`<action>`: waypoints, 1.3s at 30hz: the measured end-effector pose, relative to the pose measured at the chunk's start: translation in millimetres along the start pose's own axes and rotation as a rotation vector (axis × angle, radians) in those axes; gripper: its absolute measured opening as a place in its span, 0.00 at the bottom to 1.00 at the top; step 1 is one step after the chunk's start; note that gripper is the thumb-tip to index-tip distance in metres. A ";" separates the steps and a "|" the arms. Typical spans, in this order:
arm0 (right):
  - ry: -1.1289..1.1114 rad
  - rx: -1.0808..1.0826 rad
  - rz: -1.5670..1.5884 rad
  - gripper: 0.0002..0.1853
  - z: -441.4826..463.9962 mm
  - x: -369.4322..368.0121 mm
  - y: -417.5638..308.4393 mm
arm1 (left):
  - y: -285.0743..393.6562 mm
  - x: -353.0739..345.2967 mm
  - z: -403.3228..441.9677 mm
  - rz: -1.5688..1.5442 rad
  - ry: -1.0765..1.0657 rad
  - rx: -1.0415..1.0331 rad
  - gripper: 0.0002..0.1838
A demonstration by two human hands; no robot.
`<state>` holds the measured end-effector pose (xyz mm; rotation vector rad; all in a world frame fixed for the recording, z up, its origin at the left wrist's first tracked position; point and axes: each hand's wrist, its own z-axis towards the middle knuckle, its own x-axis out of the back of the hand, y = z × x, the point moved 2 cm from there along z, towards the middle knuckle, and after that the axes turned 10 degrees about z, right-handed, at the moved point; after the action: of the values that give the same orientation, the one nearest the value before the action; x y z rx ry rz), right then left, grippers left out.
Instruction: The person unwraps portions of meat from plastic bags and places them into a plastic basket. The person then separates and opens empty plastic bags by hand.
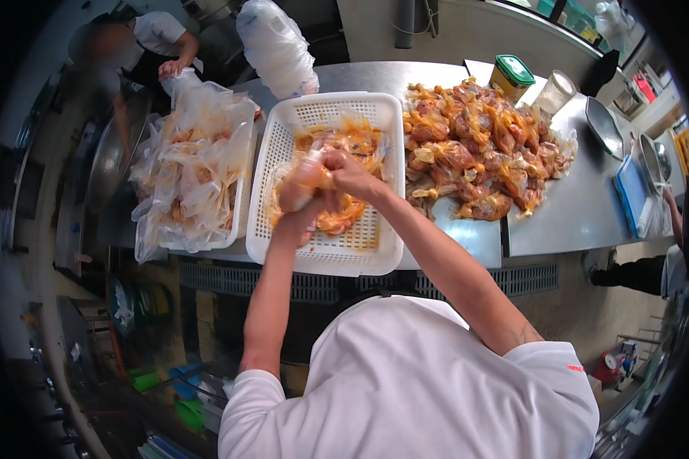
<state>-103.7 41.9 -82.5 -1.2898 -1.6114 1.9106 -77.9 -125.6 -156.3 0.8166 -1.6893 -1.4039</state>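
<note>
My right hand (347, 174) is closed on the top of a clear plastic bag of raw meat (305, 182), which looks like chicken. Below it, my left hand (308, 217) grips the lower side of the same bag, its fingers partly hidden and blurred by motion. Both hands are above a white perforated basket (391, 229). Inside the basket lie orange-sauced meat pieces (340, 217), partly covered by my hands and the bag.
Bagged, marinated meat (482, 149) is heaped on the steel table (467, 233) to the right. Left of the basket stands a white tub of loose plastic bags (195, 164). Behind are a stack of clear bags (275, 46) and a green-lidded container (512, 75). A co-worker (157, 46) stands at the far left.
</note>
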 end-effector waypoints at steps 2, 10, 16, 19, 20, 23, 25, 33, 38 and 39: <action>0.123 0.547 -0.313 0.10 14.1 -2.7 5.4 | 35.8 27.3 14.7 -0.424 0.106 0.035 0.09; 0.753 0.340 -0.540 0.14 3.4 0.5 21.8 | 79.4 -8.9 5.4 0.482 0.546 -0.269 0.31; 0.644 0.227 -0.013 0.11 10.2 12.2 48.4 | 83.1 -29.7 9.3 0.793 0.718 -0.297 0.31; 0.577 0.211 0.057 0.10 1.6 11.5 44.5 | 81.3 -24.5 8.8 0.776 0.750 -0.296 0.23; 0.535 0.228 0.036 0.09 -1.3 11.0 43.1 | 80.0 -21.9 9.2 0.708 0.741 -0.248 0.21; 0.470 0.205 -0.010 0.07 -6.6 18.5 44.0 | 68.7 -13.1 16.1 0.490 0.724 -0.191 0.15; 0.366 0.120 0.076 0.09 -15.2 13.4 40.9 | 39.2 4.1 27.9 0.204 0.654 -0.235 0.10; 0.489 0.176 -0.134 0.11 -42.4 22.8 43.7 | 67.2 -27.4 1.5 0.649 0.460 -0.275 0.11; 0.580 0.576 -0.456 0.09 -60.3 -4.1 39.0 | 58.6 -26.3 5.2 0.488 0.491 -0.040 0.11; 0.626 0.657 -0.493 0.12 -59.6 -4.5 43.7 | 68.7 -36.8 3.5 0.572 0.527 -0.122 0.10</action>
<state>-41.4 61.5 -117.2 -0.9448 -0.7816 1.3528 -62.6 -79.8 -95.0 0.5119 -1.2695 -0.7976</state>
